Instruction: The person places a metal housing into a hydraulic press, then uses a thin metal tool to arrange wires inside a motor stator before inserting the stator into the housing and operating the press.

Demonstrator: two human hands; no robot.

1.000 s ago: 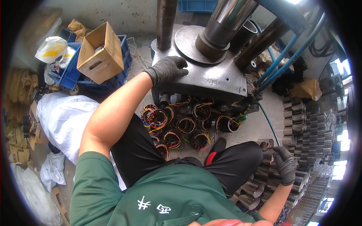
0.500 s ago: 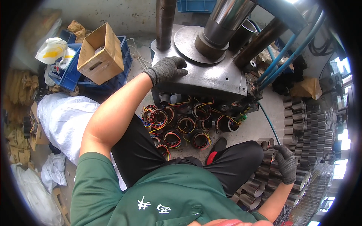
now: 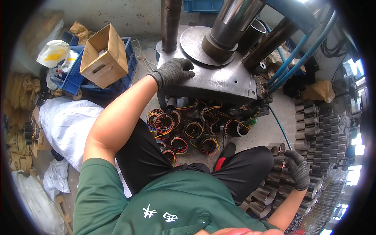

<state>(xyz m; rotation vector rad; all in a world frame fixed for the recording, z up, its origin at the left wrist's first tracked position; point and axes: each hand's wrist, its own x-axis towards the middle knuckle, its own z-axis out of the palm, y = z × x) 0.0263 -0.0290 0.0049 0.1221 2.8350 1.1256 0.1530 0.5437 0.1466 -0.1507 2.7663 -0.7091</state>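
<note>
My left hand (image 3: 174,72), in a dark grey glove, rests on the front left of a metal press table (image 3: 219,80). Its fingers are slightly bent, thumb apart, with nothing in them. Beside it a round plate (image 3: 190,47) lies under the press's thick steel ram (image 3: 231,29). Out to the right, my gloved right hand (image 3: 298,170) is closed at the end of a thin dark green rod (image 3: 279,126) that runs from the press; the fingers partly hide the grip. Below the table, several wound motor stators (image 3: 192,130) with coloured wires sit on the floor.
Metal cylinders (image 3: 307,131) stand in rows at right. Blue hoses (image 3: 291,58) hang by the press. At left are a cardboard box (image 3: 105,58) on blue crates (image 3: 129,51) and a white sack (image 3: 68,121). A steel column (image 3: 170,25) rises behind my left hand.
</note>
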